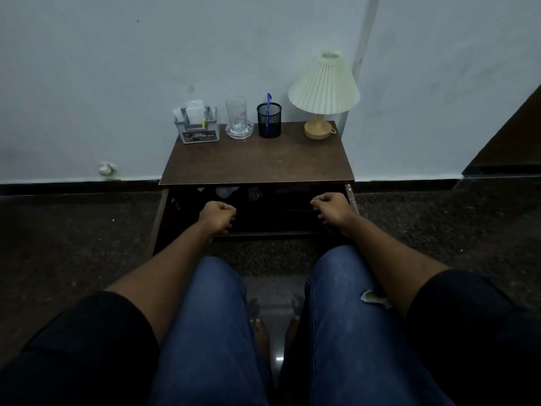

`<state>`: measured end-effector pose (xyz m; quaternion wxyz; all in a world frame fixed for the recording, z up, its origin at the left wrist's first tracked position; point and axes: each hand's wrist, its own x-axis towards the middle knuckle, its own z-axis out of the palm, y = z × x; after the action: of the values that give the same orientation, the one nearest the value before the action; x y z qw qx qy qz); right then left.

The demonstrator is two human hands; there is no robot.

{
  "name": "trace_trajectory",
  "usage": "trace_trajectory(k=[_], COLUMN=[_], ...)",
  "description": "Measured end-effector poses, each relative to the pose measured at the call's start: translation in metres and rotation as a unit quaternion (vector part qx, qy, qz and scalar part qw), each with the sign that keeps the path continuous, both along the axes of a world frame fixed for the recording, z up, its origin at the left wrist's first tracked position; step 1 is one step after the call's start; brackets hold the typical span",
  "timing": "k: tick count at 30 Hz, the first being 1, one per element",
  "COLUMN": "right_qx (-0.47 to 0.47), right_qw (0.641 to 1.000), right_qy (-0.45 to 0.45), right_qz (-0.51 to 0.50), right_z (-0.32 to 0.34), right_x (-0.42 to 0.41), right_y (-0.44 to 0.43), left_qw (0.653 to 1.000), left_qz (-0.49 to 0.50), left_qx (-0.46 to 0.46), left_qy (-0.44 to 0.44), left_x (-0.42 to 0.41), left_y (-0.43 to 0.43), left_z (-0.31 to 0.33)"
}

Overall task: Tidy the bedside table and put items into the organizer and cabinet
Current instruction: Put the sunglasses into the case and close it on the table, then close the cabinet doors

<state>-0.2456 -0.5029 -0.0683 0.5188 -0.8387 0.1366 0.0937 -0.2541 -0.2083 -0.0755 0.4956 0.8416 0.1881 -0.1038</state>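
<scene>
Both hands, left hand [218, 213] and right hand [332, 208], curled closed low in the open cabinet [164, 218]; a hard push might jolt the desk [257, 162], tipping the glass [236, 117] beside the organizer [197, 127].

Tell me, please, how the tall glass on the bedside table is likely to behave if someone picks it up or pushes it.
The glass looks clear and smooth, so probably slippery and breakable. It is tall and narrow, so a push near the rim may tip it. It stands in a glass dish, which might slide along with it.
</scene>
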Motion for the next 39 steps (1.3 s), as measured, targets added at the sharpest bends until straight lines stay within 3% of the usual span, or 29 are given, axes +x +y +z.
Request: trace_trajectory(k=[5, 10, 17, 20, 24, 27, 34, 39], right_qx=[-0.040, -0.162, -0.130, -0.117, -0.179, -0.184, -0.084, -0.079], right_qw=[0.999, 0.986, 0.987, 0.986, 0.973, 0.974, 0.983, 0.974], right_qy=[-0.029, -0.049, -0.018, -0.010, 0.021, 0.102, 0.162, 0.187], right_qz=[0.015, 0.004, -0.098, -0.122, -0.146, -0.081, -0.008, 0.102], right_z=[0.011, 0.001, -0.028, -0.030, -0.036, -0.042, -0.036, -0.044], right_x=[-0.025, -0.049, -0.072, -0.075, -0.078, -0.082, -0.097, -0.096], right_y=[-0.013, -0.038, -0.061, -0.069, -0.086, -0.092, -0.075, -0.057], left_qw=[0.998, 0.979, 0.953, 0.957, 0.972, 0.971, 0.981, 0.992], left_qz=[0.051, 0.103, 0.135, 0.161, 0.170, 0.196, 0.161, 0.059], left_qx=[0.010, 0.171, 0.271, 0.240, 0.156, 0.130, 0.050, 0.041], left_qy=[-0.024, -0.046, 0.008, 0.025, 0.049, 0.050, 0.093, 0.108], left_x=[-0.031, -0.063, -0.082, -0.081, -0.086, -0.090, -0.101, -0.098], left_y=[0.047, 0.091, 0.128, 0.142, 0.149, 0.148, 0.127, 0.098], left_z=[0.006, 0.001, -0.024, -0.027, -0.034, -0.035, -0.034, -0.031])
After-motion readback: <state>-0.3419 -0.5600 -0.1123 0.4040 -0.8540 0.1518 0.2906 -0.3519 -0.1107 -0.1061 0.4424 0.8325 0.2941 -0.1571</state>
